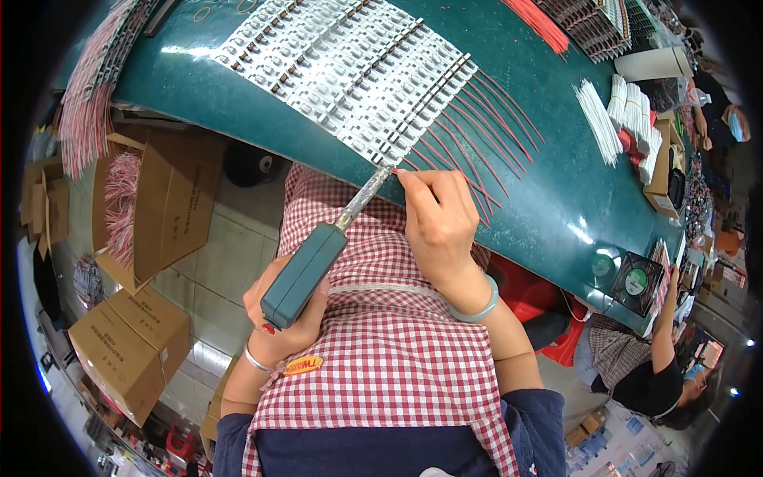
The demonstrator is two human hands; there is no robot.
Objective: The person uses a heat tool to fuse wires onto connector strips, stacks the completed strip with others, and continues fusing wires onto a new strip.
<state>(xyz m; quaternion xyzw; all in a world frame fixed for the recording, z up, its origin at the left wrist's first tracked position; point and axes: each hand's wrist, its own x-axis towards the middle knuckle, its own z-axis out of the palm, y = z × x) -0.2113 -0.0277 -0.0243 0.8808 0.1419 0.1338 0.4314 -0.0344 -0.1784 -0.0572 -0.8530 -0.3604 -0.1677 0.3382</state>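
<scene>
My left hand (278, 322) is wrapped round the handle of a green soldering gun (304, 274) with a long metal barrel. The barrel's tip reaches the near corner of a silvery-white panel (338, 83), made up of rows of small metal-topped parts with dark strips between them. Close beside that tip, my right hand (439, 226) pinches the end of a thin red wire (402, 169) between thumb and forefinger. Several more red wires (494, 131) fan out to the right from the panel's right edge and lie on the green table top (548, 199).
Bundles of white wires (598, 123) and a small fan (636, 280) are on the table's right side. Finished-looking strips with wires (87, 111) hang over its left end. Cardboard boxes (179, 183) stand on the floor at left. A co-worker (648, 366) sits at lower right.
</scene>
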